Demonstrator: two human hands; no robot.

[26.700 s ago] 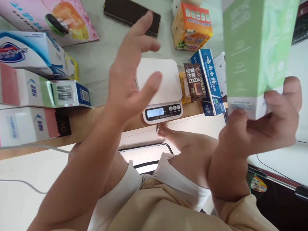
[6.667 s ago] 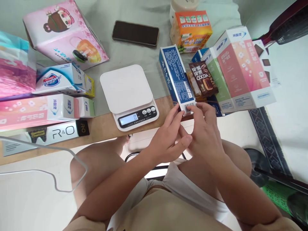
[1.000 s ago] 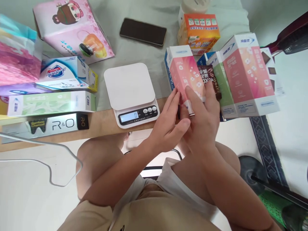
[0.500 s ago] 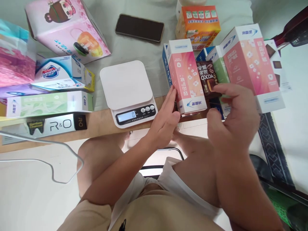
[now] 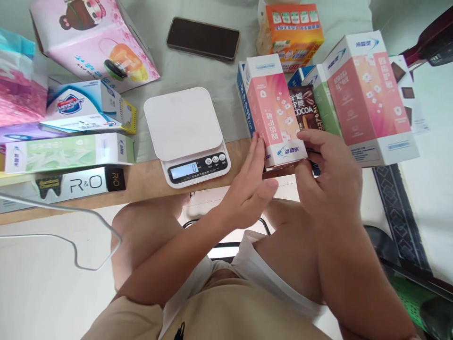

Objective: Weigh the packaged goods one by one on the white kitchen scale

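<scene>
A pink and white toothpaste box (image 5: 271, 101) with flower prints lies near the table's front edge. My left hand (image 5: 249, 189) is open, its straight fingers resting along the left side of that box near its front end. At the opposite front corner is my right hand (image 5: 329, 174), bent, with index fingertip and thumb apart and touching or very near the box. Its other fingers are partly hidden. A brown cocoa snack packet (image 5: 307, 111) is partly covered by the box and right hand. Left of the pink box stands a blue box (image 5: 244, 94), mostly hidden.
A white kitchen scale (image 5: 184, 125) reading 0 sits to the left. Beyond it lies a phone (image 5: 203, 38). A larger pink box (image 5: 368, 94), a green box (image 5: 326, 99) and an orange pack (image 5: 293, 33) stand right. Several boxes, including a black-and-silver one (image 5: 85, 183), line the left.
My right hand has moved left from the cocoa packet to the pink box's front right corner. The box's front end has shifted slightly right. My left thumb has spread farther from its fingers.
</scene>
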